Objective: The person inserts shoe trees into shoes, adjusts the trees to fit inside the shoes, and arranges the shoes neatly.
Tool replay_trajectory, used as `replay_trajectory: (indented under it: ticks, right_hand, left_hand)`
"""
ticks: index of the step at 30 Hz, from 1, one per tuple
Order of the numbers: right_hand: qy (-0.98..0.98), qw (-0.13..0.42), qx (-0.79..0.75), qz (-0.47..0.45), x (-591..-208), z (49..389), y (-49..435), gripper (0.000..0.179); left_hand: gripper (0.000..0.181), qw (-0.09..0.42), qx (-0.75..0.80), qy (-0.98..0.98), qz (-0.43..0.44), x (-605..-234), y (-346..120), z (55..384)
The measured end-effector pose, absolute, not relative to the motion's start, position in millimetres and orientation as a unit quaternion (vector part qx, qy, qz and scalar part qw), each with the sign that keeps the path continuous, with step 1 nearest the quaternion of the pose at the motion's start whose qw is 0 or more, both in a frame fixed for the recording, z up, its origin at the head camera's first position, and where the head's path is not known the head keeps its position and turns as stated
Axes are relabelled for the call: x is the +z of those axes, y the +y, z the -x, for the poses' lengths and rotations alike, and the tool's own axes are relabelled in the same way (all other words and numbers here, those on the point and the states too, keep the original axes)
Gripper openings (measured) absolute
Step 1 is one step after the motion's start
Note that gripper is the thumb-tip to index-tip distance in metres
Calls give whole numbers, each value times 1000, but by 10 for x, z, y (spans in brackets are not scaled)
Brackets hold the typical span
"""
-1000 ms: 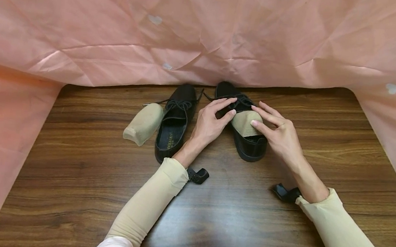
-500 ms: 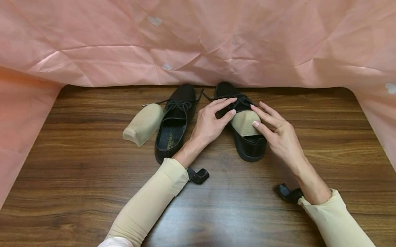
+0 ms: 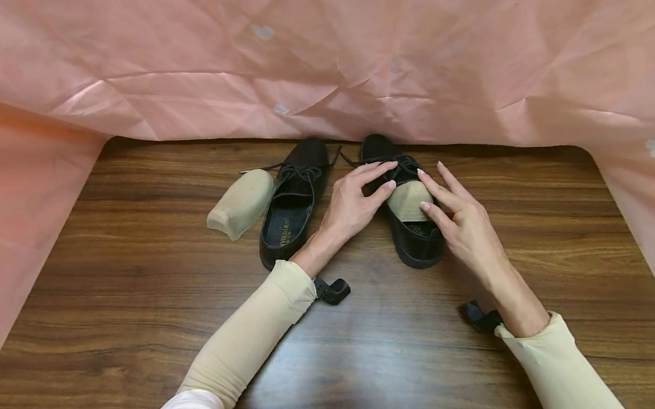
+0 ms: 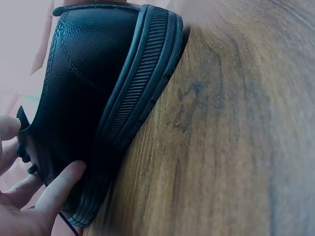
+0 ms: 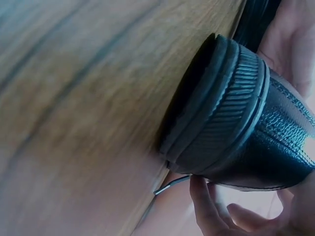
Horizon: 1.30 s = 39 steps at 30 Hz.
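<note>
A black lace-up shoe (image 3: 418, 245) stands on the floor, toe away from me. A beige, toe-shaped shoe filler (image 3: 409, 201) sits in its opening, front part hidden under the tongue. My left hand (image 3: 354, 204) grips the shoe's left side, thumb at the opening's edge and fingers by the laces. In the left wrist view, a fingertip (image 4: 74, 169) rests on the leather. My right hand (image 3: 467, 228) holds the right side, thumb at the filler's edge and fingers spread along the upper. The right wrist view shows the shoe's heel (image 5: 236, 108) with fingers beside it.
The other black shoe (image 3: 283, 233) stands to the left, parallel-ish, its insole showing. Beside it lies a second beige shoe filler (image 3: 241, 203). A pink cloth (image 3: 331, 47) with pale hearts borders the wooden floor (image 3: 138, 265) behind and at both sides.
The filler sits slightly further forward in the shoe, and more of the insole shows behind it. My right fingers have spread a little. The left hand keeps its place.
</note>
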State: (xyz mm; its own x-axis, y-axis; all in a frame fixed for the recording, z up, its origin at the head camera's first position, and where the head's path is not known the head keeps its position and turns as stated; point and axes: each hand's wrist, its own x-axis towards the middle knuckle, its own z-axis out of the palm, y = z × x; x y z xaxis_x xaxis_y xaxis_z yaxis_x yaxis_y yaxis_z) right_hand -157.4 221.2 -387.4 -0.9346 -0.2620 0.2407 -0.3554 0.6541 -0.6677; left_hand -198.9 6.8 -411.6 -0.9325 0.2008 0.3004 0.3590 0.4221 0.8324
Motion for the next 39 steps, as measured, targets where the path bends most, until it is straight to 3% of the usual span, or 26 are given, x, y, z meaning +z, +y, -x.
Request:
replay_trajectory:
  ticks: [39]
  right_hand:
    - [-925, 59, 352, -130, -3884, 1715, 2211, 74]
  left_hand:
    - [35, 98, -516, -834, 172, -4099, 92, 1987]
